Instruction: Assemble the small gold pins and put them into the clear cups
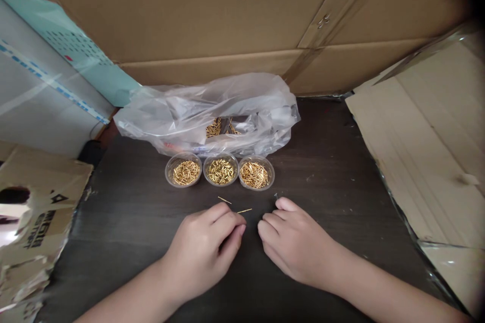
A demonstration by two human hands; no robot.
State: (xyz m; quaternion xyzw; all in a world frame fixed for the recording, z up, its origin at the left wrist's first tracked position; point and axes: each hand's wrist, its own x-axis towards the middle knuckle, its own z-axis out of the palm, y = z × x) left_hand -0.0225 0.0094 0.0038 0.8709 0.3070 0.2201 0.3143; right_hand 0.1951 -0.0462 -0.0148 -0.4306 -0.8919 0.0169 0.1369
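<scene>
My left hand (pixel 212 245) is closed, thumb and index fingertip pressed together. Whatever lies in that pinch is hidden. Just beyond its fingers are two thin gold-coloured pins, one pin (pixel 225 200) above the knuckles and another pin (pixel 244 210) by the index finger; whether they touch the hand I cannot tell. My right hand (pixel 295 242) is curled into a loose fist a little to the right. A tiny grey tip (pixel 276 195) shows by its index finger, too small to name. Three round clear cups, a left cup (pixel 167 177), a middle cup (pixel 206 177) and a right cup (pixel 271 181), hold small gold-coloured metal pieces.
Behind the cups lies a crumpled clear plastic bag (pixel 182 106) with more gold-coloured pins (pixel 214 127) inside. Cardboard walls stand at the back (pixel 212 10) and right (pixel 428 136). A torn cardboard piece (pixel 41 212) edges the dark table (pixel 125 222) at left.
</scene>
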